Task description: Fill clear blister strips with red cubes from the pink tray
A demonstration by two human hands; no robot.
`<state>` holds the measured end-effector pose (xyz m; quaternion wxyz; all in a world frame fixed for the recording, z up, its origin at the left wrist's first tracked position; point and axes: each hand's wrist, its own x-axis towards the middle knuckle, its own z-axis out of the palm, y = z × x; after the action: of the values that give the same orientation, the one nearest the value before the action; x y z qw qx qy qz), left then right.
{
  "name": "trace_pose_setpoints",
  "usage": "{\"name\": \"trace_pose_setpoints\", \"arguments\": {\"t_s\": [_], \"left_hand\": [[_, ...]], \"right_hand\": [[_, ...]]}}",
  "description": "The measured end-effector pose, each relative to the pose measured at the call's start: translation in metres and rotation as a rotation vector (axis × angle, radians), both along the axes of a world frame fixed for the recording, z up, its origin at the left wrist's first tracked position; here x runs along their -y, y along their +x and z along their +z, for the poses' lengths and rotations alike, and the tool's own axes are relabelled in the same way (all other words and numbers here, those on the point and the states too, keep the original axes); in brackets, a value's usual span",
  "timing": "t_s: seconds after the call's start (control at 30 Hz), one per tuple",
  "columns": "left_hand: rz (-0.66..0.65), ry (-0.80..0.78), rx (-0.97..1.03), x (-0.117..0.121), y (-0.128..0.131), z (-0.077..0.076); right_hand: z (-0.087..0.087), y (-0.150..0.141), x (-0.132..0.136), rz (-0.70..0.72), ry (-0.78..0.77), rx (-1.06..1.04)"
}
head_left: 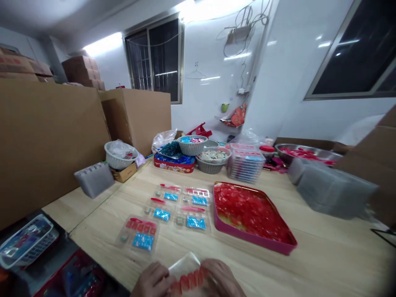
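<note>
At the bottom edge, my left hand (154, 280) and my right hand (221, 277) grip opposite sides of a clear plastic sheet with a row of red pieces (192, 280). Motion blur hides what the red pieces are. Beyond my left hand lies a clear tray (142, 229) with red squares, a blue packet and a small greenish piece. Several similar clear trays (196, 223) with blue packets and pink-red sticks are laid out farther back. To the right stands a pink-rimmed tin (253, 237) full of glossy red pieces.
Along the back stand grey baskets (213, 167), a red tin (174, 166), stacked clear cases (246, 167) and a metal bowl (284, 152) of red items. Clear plastic stacks lie left (95, 179) and right (335, 189). Big cardboard boxes (49, 140) border the table's left side.
</note>
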<state>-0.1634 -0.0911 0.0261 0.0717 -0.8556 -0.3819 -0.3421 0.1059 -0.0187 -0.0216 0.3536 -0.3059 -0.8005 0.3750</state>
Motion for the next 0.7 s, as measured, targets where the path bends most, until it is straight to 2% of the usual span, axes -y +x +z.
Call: {"name": "trace_pose_setpoints", "arguments": {"t_s": [0.07, 0.13, 0.2, 0.27, 0.33, 0.47, 0.6, 0.7], "left_hand": [[0.010, -0.075, 0.141, -0.012, -0.007, 0.019], [0.094, -0.269, 0.281, -0.032, -0.018, 0.038], [0.193, -0.484, 0.417, -0.059, -0.035, 0.054], [0.272, -0.646, 0.555, -0.093, -0.058, 0.061], [0.382, -0.764, 0.577, -0.128, -0.081, 0.060], [0.622, -0.788, 0.490, -0.178, -0.113, 0.038], [0.844, -0.742, 0.327, -0.193, -0.123, 0.013], [0.909, -0.714, 0.183, -0.187, -0.122, 0.009]], "right_hand": [[0.008, -0.011, -0.012, -0.115, -0.059, -0.050], [0.023, -0.027, -0.034, -0.174, -0.145, -0.073], [0.041, -0.051, -0.064, -0.165, -0.214, -0.125], [0.055, -0.080, -0.096, -0.107, -0.270, -0.207], [0.061, -0.112, -0.126, -0.081, -0.339, -0.227], [0.051, -0.160, -0.163, -0.178, -0.368, -0.128], [0.041, -0.173, -0.171, -0.283, -0.277, -0.037], [0.048, -0.171, -0.161, -0.329, -0.177, -0.007]]}}
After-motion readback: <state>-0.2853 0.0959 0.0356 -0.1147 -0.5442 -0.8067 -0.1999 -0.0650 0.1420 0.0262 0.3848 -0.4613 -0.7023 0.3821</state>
